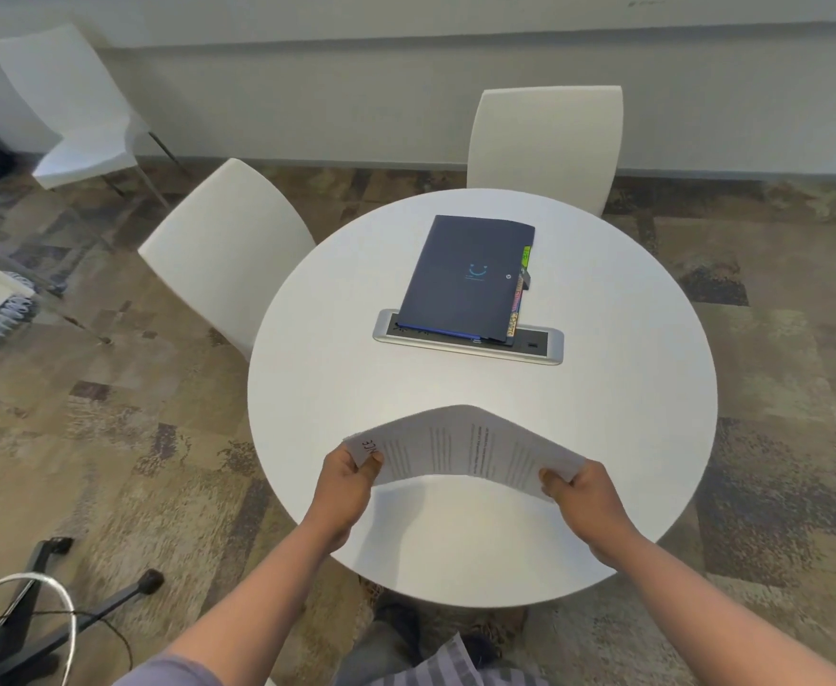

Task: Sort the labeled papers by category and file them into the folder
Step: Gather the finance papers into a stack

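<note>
A stack of printed papers [460,445] arches upward above the near part of the round white table [628,413], held at both ends. My left hand [349,480] pinches its left corner, where handwritten letters show. My right hand [581,492] grips its right corner. A closed dark blue folder [465,279] with a smiley mark lies flat at the table's middle. Coloured index tabs [522,284] stick out along the folder's right edge.
A silver cable hatch [539,346] is set into the tabletop under the folder's near end. White chairs stand at the far left [223,250] and far side [547,141]; another [67,106] sits farther back left. An office chair base [49,606] is on the carpet at lower left.
</note>
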Tool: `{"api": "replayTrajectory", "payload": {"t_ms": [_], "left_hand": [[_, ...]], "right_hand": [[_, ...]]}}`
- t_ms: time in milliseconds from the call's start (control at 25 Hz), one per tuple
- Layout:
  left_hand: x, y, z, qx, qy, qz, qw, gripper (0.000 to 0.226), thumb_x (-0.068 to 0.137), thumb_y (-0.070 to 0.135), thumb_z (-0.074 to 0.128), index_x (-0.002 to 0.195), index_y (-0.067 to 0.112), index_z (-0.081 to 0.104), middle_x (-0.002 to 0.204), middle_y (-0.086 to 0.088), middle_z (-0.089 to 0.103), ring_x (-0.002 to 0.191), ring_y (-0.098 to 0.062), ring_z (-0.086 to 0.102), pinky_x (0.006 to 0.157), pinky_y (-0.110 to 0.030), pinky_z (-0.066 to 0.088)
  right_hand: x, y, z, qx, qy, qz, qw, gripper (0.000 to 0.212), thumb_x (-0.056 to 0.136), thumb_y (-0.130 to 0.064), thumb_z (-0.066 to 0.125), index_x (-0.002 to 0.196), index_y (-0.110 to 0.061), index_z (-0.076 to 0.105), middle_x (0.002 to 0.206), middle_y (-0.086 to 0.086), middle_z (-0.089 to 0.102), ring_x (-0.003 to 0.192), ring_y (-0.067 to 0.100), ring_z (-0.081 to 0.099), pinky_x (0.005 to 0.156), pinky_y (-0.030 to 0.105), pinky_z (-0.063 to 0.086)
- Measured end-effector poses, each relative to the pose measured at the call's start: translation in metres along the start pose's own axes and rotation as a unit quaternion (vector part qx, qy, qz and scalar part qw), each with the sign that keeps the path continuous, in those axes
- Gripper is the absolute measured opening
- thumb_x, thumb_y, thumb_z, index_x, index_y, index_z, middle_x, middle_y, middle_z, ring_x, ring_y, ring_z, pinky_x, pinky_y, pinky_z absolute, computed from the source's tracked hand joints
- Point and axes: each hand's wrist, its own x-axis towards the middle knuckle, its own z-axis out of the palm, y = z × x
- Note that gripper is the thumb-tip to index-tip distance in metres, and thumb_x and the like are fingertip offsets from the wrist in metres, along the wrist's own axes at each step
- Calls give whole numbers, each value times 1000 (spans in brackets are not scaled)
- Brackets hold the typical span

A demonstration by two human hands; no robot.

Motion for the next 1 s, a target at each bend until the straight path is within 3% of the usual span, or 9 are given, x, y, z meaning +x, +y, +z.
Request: {"api": "replayTrajectory", "payload": {"t_ms": [120, 200, 280, 440, 560, 720, 880, 1000], "left_hand": [[-4, -5, 2, 34, -17, 5, 999, 28, 102, 4, 56, 111, 23, 74, 107, 1, 75, 103, -22, 66, 82, -31, 51], [-6, -8, 4, 27, -10, 5, 1000, 31, 102, 3, 56, 107, 28, 74, 106, 2, 75, 99, -18, 66, 77, -26, 49], [-8, -10, 8, 20, -7, -7, 1000, 28, 102, 5, 56, 113, 26, 72, 112, 0, 74, 101, -17, 67, 75, -23, 49], [-12, -14, 17, 23, -18, -15, 999, 28, 103, 7, 55, 112, 30, 70, 111, 3, 75, 105, -17, 68, 81, -26, 53], [-9, -11, 20, 26, 0, -14, 1000, 30, 102, 5, 56, 107, 29, 73, 105, 5, 77, 96, -12, 70, 71, -19, 54], [-7, -13, 23, 34, -10, -23, 999, 24, 103, 10, 57, 113, 27, 70, 110, 2, 75, 106, -20, 68, 79, -26, 53], [-1, -9, 25, 27, -6, -36, 999, 22, 103, 10, 56, 111, 27, 68, 109, 1, 74, 102, -18, 67, 77, -28, 53], [-1, -18, 28, 38, -13, -69, 997, 20, 103, 11, 56, 114, 23, 68, 113, -1, 72, 110, -23, 64, 83, -34, 51]], "right_hand": [[-1, 12, 0, -11, -22, 15, 1000, 22, 99, -5, 59, 108, -21, 71, 107, 20, 73, 86, 30, 65, 73, 35, 46], [0, 12, 0, -7, -17, 21, 1000, 20, 99, -7, 59, 112, -16, 71, 106, 23, 71, 84, 26, 62, 73, 36, 45], [0, 10, 1, -1, -14, 31, 999, 20, 100, -8, 59, 115, -17, 68, 104, 17, 72, 86, 23, 62, 75, 36, 47], [-3, 10, 1, -4, -28, 25, 999, 28, 99, -4, 57, 99, -28, 72, 97, 15, 73, 84, 21, 59, 74, 35, 43], [-1, 9, -1, -11, -15, 34, 999, 31, 99, -3, 55, 96, -30, 69, 91, 7, 69, 81, 20, 59, 70, 33, 42], [1, 14, -1, -17, -17, 40, 999, 24, 98, -2, 52, 104, -14, 72, 89, 4, 66, 76, 23, 57, 67, 33, 38], [2, 7, -2, -3, -2, 44, 999, 32, 97, -1, 51, 94, -28, 67, 87, 4, 64, 77, 20, 53, 68, 32, 38], [1, 11, -1, 0, -14, 64, 998, 28, 97, 1, 51, 102, -19, 70, 88, 5, 65, 76, 20, 52, 67, 32, 37]]}}
